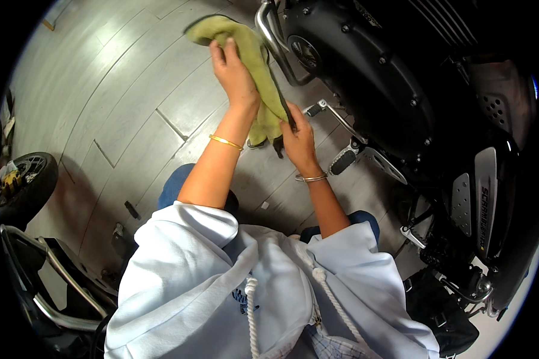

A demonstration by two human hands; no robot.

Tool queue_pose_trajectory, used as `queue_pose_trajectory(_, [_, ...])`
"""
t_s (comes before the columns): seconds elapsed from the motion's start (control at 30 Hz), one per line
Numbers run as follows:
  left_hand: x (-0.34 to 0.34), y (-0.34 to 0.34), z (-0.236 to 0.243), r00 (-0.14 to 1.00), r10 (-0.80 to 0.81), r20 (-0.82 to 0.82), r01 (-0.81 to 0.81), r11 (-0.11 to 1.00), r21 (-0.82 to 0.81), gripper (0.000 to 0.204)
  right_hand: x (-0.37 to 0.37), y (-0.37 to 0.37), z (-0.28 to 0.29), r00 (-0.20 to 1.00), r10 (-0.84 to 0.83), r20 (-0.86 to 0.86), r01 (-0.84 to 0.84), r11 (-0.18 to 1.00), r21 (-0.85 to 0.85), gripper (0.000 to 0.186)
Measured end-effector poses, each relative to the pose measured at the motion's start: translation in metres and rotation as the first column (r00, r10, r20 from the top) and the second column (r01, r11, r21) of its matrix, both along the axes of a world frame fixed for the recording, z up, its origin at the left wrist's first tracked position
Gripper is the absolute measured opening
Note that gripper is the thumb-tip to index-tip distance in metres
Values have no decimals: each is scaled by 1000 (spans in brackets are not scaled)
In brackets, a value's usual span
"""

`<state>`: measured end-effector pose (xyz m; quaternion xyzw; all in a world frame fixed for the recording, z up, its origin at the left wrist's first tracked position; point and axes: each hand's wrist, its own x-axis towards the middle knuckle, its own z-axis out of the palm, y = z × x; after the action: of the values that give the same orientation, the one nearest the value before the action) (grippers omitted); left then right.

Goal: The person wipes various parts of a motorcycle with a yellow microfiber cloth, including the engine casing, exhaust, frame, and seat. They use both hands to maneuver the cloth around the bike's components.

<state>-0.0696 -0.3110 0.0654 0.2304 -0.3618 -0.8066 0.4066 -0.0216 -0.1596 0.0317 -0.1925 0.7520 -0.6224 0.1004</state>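
Pinching green cloth beside motorcycle: left fingers near top, right fingers lower.

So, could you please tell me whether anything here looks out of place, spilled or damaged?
Only a small white scrap on the floor, seen between the knees: it looks like stray litter, though too small to identify. I see no obvious spill or damage; the left hand and right hand simply hold the cloth.

Cloth L of m/bike, wheel well apart, further L.
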Motion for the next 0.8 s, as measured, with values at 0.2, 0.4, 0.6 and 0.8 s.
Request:
queue_pose_trajectory(0.2, [-9,-18,3,1000,8,-28,-20,885,-465,46,-18,-4,78,759,-264,-595,378,923,73,39])
queue_pose_trajectory(0.4, [-30,-1,-23,925,-59,375,318,659,-681,42,-22,-27,56,822,-513,247,555,819,-146,23])
queue_pose_trajectory(0.6, [-33,6,-27,931,61,360,257,590,-765,43,-35,-3,11,584,-144,799,655,665,-359,41])
queue_pose_trajectory(0.8, [-33,6,-20,859,32,511,401,577,-711,34,-54,-10,-9,509,-52,859,678,640,-363,56])
